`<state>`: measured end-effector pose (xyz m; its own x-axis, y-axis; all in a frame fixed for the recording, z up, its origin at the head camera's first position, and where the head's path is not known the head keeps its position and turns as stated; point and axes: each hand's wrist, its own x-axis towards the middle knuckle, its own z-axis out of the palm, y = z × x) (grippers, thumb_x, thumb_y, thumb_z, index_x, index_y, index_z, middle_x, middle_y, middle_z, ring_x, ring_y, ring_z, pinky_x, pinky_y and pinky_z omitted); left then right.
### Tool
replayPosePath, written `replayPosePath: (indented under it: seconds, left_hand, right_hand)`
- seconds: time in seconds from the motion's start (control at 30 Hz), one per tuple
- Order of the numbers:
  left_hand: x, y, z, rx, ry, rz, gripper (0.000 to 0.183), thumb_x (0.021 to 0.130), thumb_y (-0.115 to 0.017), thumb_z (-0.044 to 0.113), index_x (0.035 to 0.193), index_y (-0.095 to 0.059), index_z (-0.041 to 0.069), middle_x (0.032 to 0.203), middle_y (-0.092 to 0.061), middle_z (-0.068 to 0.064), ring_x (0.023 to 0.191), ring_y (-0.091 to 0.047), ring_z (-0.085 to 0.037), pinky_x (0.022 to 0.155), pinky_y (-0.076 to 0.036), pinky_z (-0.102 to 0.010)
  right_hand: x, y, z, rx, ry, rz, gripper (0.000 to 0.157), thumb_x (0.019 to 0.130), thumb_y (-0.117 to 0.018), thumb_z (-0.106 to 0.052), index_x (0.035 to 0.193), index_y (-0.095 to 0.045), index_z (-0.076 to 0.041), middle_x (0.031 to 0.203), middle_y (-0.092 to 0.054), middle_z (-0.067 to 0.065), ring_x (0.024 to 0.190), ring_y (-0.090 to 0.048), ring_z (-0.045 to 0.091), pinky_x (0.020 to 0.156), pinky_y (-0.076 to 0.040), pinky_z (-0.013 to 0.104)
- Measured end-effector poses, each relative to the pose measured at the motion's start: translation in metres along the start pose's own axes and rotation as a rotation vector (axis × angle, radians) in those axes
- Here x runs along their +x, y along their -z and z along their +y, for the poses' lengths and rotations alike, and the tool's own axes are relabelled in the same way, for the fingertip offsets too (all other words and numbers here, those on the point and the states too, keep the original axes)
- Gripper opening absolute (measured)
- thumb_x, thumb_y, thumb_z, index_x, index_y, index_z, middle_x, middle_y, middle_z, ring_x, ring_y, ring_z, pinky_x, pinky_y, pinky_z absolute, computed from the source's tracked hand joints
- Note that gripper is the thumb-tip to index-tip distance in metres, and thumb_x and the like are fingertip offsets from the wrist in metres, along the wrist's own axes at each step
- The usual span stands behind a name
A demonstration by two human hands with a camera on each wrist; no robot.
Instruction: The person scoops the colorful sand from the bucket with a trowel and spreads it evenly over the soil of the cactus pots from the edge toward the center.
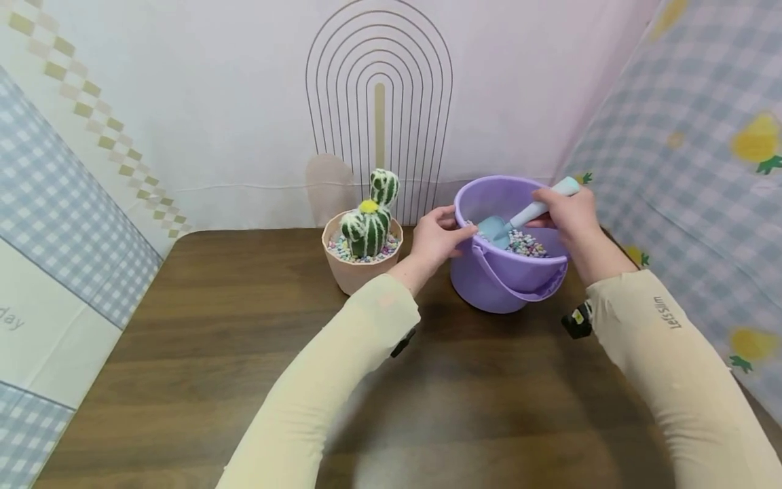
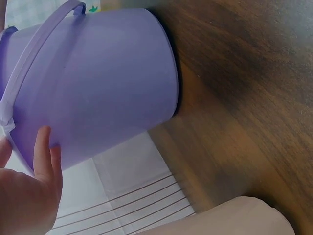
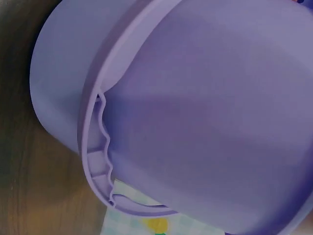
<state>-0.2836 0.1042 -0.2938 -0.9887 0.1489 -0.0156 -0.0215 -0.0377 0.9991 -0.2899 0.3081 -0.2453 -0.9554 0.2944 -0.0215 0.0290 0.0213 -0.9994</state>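
Observation:
In the head view a purple bucket (image 1: 497, 282) holds small multicoloured pebbles (image 1: 527, 244). My left hand (image 1: 434, 238) grips the bucket's left rim, thumb over the edge and other fingers along the outside. The left wrist view shows those fingers (image 2: 44, 152) against the bucket's outer wall (image 2: 112, 73). My right hand (image 1: 571, 214) holds a small blue shovel (image 1: 524, 216) by its pale handle. Its blade is inside the bucket, among the pebbles. In the right wrist view the bucket wall (image 3: 205, 112) and its hanging handle (image 3: 93, 127) fill most of the picture; the right hand is hidden there.
Left of the bucket stands a peach pot (image 1: 354, 275) with a knitted cactus (image 1: 369, 234) and similar pebbles around it. Both containers are on a brown wooden table (image 1: 244, 353), near the fabric-covered back wall (image 1: 244, 136). A checked cloth (image 1: 690, 176) hangs at the right.

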Motion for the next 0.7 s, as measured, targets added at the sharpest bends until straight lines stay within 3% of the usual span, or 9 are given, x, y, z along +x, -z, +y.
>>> replayPosePath:
  seconds: [0.17, 0.33, 0.7]
  left_hand:
    - [0.0, 0.0, 0.0, 0.008, 0.009, -0.007, 0.06, 0.079, -0.074, 0.011, 0.134, -0.05, 0.008, 0.123, -0.061, -0.016, 0.099, -0.066, -0.03, 0.07, -0.059, -0.037]
    - [0.0, -0.001, -0.001, 0.006, -0.001, -0.01, 0.059, 0.08, -0.073, 0.011, 0.134, -0.049, 0.008, 0.124, -0.06, -0.017, 0.099, -0.066, -0.03, 0.07, -0.059, -0.037]
    - [-0.001, -0.002, -0.001, 0.001, -0.002, -0.006, 0.06, 0.08, -0.073, 0.011, 0.135, -0.049, 0.008, 0.125, -0.06, -0.018, 0.1, -0.065, -0.031, 0.069, -0.059, -0.037]
  right_hand:
    - [0.003, 0.005, -0.001, 0.172, -0.097, 0.036, 0.022, 0.085, -0.057, -0.002, 0.097, -0.038, -0.005, 0.063, -0.059, 0.0, 0.053, -0.066, 0.012, 0.055, -0.058, 0.026]
    - [0.004, 0.009, -0.002, 0.25, -0.134, 0.042, 0.025, 0.086, -0.058, -0.002, 0.101, -0.038, -0.005, 0.065, -0.06, 0.0, 0.056, -0.067, 0.013, 0.058, -0.058, 0.028]
    - [0.003, 0.021, -0.007, 0.398, -0.177, 0.038, 0.01, 0.086, -0.058, 0.001, 0.087, -0.05, -0.004, 0.061, -0.064, 0.007, 0.056, -0.068, 0.019, 0.057, -0.058, 0.03]
